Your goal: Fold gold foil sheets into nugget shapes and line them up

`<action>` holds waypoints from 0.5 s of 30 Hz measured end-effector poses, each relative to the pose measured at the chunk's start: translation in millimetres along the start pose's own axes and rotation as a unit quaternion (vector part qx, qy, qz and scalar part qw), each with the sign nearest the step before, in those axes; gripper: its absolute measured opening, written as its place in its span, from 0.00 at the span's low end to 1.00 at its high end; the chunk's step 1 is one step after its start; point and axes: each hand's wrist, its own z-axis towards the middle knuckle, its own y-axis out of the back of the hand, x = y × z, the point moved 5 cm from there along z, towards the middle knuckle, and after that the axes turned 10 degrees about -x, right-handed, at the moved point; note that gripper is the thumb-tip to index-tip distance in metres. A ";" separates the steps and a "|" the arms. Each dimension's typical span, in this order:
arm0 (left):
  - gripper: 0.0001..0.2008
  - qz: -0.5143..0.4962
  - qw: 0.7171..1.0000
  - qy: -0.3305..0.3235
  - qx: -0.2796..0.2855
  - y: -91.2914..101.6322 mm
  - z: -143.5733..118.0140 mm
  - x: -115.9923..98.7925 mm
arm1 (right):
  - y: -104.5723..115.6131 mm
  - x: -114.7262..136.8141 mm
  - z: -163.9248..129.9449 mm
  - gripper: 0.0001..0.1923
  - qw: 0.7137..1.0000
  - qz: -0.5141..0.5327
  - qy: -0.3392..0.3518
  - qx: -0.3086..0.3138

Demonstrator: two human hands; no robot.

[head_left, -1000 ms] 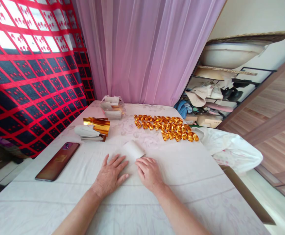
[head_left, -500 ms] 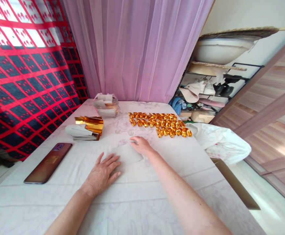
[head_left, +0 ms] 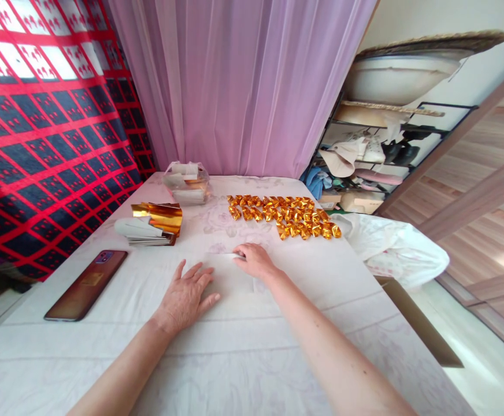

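Watching from the side here: going left to right, the phone (head_left: 86, 284) lies at the bench's (head_left: 321, 312) left edge, with the stack of gold foil sheets (head_left: 152, 222) behind it. The left hand (head_left: 185, 297) stays flat, fingers spread, pinning the near edge of the white sheet (head_left: 228, 271). The right hand (head_left: 256, 261) has slid forward from a second ago and now presses the sheet's far edge with open fingers, so it looks smoothed flat mid-bench. The folded gold pieces (head_left: 284, 215) sit behind, untouched.
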 end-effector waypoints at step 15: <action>0.22 -0.001 0.999 0.013 0.042 -24.4 27.1 -16.8 | 9.8 -8.8 -80.4 0.15 0.994 0.072 0.004 -0.080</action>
